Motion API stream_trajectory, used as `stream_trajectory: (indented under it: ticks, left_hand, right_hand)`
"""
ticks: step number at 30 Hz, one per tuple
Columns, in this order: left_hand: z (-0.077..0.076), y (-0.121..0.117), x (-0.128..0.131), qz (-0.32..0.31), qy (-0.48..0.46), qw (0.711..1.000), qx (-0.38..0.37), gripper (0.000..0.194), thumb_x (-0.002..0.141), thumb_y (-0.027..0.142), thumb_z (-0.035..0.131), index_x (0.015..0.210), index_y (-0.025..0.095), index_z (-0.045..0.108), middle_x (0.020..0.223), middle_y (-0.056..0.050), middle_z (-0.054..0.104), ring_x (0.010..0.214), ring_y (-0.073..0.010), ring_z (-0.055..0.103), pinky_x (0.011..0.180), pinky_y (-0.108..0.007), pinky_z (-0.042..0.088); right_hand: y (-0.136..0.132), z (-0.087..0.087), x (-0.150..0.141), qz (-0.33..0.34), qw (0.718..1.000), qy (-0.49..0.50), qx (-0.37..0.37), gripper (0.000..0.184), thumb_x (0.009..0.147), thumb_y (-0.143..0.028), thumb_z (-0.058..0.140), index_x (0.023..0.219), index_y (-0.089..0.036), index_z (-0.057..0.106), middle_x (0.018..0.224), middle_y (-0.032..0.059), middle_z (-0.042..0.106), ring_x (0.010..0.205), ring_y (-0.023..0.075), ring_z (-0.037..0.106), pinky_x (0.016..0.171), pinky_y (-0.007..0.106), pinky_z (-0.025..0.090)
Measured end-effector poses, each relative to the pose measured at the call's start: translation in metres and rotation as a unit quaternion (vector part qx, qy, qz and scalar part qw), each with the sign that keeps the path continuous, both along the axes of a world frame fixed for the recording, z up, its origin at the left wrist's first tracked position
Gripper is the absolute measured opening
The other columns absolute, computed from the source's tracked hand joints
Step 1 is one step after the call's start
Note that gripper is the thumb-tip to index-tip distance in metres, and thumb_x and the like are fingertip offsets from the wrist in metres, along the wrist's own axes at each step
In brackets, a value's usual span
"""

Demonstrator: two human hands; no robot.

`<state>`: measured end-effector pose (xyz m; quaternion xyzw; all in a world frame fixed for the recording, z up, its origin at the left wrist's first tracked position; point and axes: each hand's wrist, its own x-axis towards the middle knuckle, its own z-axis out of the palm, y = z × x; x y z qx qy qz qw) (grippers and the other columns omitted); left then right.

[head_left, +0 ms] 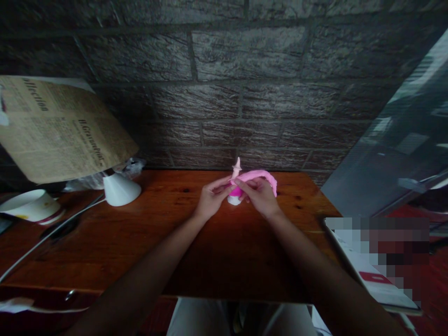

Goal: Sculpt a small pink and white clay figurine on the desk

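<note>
Two legs in pale trousers are nearest, under the edge of a brown wooden table. Bare forearms reach out over it, and the hands meet toward its back edge, around a small pink figure.

The left hand pinches it from the side, thumb and fingertips together by the bright pink middle. The right hand grips from the other side, fingers partly hidden beneath a long pink strip that arches over them. A pale pointed piece stands up on top and a white foot shows underneath; whether that touches the wood, I can't tell.

It looks light and soft to me, like modelling dough, so I'd guess hard fingers would dent it. The thin tip and the hanging strip seem the parts likeliest to bend or tear; the thicker middle looks the safer hold, with the strip propped from below.

Off to the left are a patterned white cup and a lamp with a newsprint shade on a white base. Behind everything rises a dark brick wall.
</note>
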<state>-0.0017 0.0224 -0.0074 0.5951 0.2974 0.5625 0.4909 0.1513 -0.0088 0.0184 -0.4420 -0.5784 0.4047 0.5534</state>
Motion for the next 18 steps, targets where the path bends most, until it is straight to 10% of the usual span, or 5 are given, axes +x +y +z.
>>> stream_trajectory:
  ticks: [18]
  left_hand:
    - [0.001, -0.0016, 0.0019, 0.018, 0.0, 1.0, -0.01, 0.041, 0.066, 0.029, 0.08, 0.105, 0.017, 0.071, 0.104, -0.008, 0.074, 0.098, -0.0208, 0.069, 0.096, -0.039, 0.053]
  right_hand:
    - [-0.003, 0.0007, -0.0017, -0.038, 0.999, -0.013, 0.008, 0.051, 0.075, -0.067, 0.06, 0.07, -0.016, 0.064, 0.054, 0.0025, 0.064, 0.042, 0.0108, 0.053, 0.04, 0.022, 0.037]
